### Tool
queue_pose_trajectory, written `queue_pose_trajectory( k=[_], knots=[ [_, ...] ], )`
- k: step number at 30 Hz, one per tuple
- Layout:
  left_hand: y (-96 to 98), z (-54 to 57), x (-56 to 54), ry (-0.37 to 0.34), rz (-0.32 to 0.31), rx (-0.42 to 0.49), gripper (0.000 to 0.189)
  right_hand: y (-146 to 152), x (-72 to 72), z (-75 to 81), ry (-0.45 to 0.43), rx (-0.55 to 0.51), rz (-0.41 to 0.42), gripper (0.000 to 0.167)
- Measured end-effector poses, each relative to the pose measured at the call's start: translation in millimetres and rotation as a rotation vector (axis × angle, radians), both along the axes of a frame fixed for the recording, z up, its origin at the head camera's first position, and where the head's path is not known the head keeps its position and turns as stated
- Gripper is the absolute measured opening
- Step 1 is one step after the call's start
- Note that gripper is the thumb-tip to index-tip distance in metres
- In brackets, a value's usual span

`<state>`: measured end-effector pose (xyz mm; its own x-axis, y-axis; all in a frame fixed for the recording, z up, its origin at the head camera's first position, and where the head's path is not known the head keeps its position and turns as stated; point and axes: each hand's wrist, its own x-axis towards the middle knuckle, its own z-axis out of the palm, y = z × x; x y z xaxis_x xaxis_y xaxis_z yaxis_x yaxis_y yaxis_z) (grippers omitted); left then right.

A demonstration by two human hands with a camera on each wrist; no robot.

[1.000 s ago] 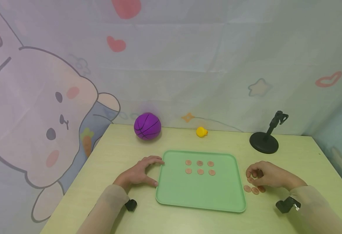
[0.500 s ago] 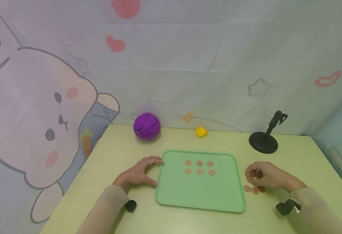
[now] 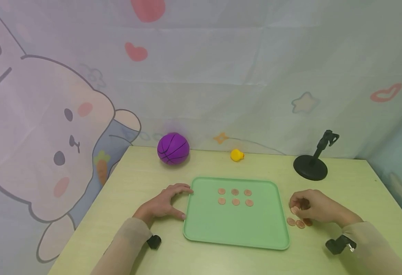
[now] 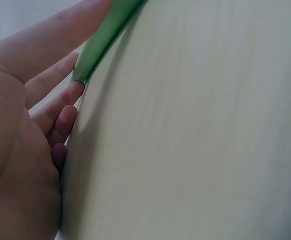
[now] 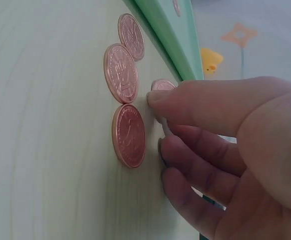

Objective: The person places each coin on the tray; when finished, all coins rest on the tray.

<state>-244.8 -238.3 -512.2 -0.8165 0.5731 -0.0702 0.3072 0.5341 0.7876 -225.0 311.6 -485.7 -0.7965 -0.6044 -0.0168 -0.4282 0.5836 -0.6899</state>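
My right hand point(image 3: 319, 206) is right of the green tray point(image 3: 235, 229), its thumb and fingers pinching a copper coin point(image 5: 164, 85). In the right wrist view the coin stands tilted, partly hidden behind the thumb. Just below that hand, three more coins point(image 5: 121, 73) lie in a line on the table, one partly under the hand in the head view. My left hand point(image 3: 161, 202) rests at the tray's left side, thumb and fingers spread, fingertips at the rim. Several copper coins point(image 3: 235, 202) form two rows on the tray's upper half.
A purple ball point(image 3: 173, 149) with black lines sits at the table's back left. The yellow rubber duck point(image 3: 237, 155) is at the back middle. Behind the right hand stands a black stand point(image 3: 311, 168) with a round base. A printed cloth point(image 3: 221, 76) hangs behind the table point(image 3: 142, 164).
The coin under my right fingers has tilted up slightly and now sits between thumb and fingers. My left hand, the tray and the coins on it have stayed in place.
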Motion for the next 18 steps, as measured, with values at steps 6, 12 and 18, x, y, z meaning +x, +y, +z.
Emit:
queue_pose_trajectory(
  k=[6,12,18],
  knots=[
    [-0.2,-0.4,0.2,-0.004,0.0,0.006,0.08,0.4,-1.2,-0.9,0.023,-0.013,-0.022,0.01],
    [-0.3,0.3,0.0,-0.009,0.0,0.002,0.08,2.1,-2.8,-2.6,-0.035,-0.019,-0.03,0.011],
    [-0.5,0.4,0.3,-0.005,0.0,-0.006,0.08,3.6,-4.5,-5.7,-0.043,-0.029,-0.031,0.017]
  ],
)
